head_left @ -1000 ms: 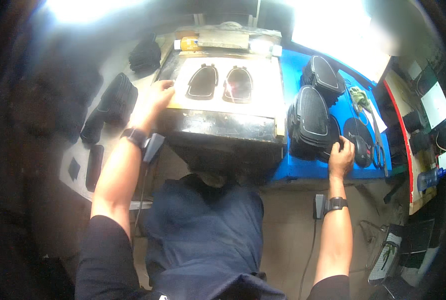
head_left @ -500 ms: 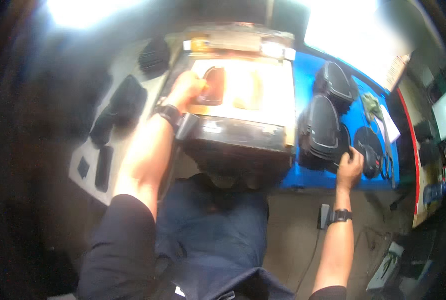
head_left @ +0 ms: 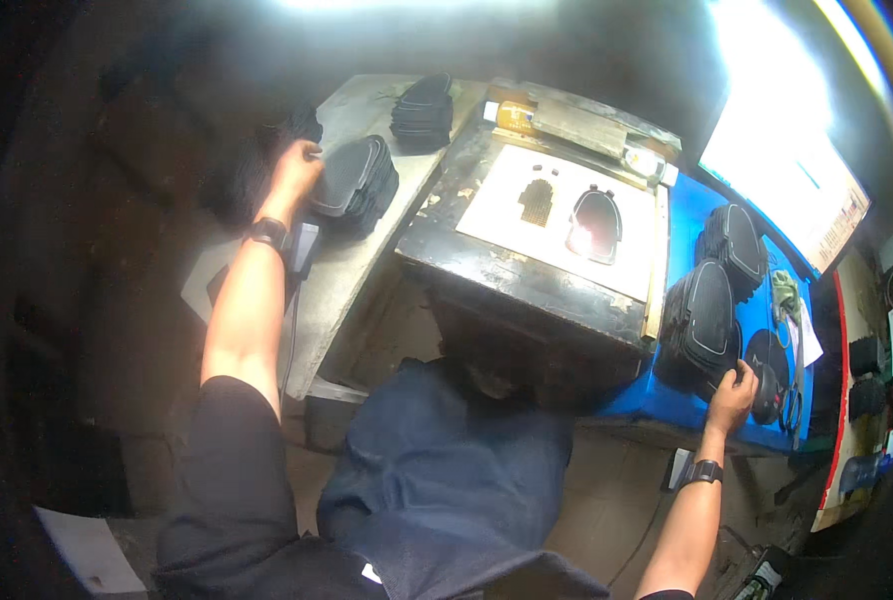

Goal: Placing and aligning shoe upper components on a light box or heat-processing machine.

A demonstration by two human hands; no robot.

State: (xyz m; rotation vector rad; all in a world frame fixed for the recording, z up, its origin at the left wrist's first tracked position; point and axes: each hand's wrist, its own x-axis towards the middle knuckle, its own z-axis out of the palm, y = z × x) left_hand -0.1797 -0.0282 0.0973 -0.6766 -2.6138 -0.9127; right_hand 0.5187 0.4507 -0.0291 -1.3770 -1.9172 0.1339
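My left hand (head_left: 295,172) grips the black stack (head_left: 357,185); right hand (head_left: 732,392) grasps a dark piece (head_left: 767,375); stack may topple if I tug hard.

Grey bench (head_left: 367,250) w/ black pad stacks (head_left: 359,182); blue table (head_left: 682,215) w/ more pads (head_left: 702,320).

One camera on the head, looking down.

It sits high on the person's head and faces down over the lap to the desk (head_left: 367,260) in front, fairly close. The arms come in from the bottom edge. Straight edges bend near the round rim. No second view shares the scene.
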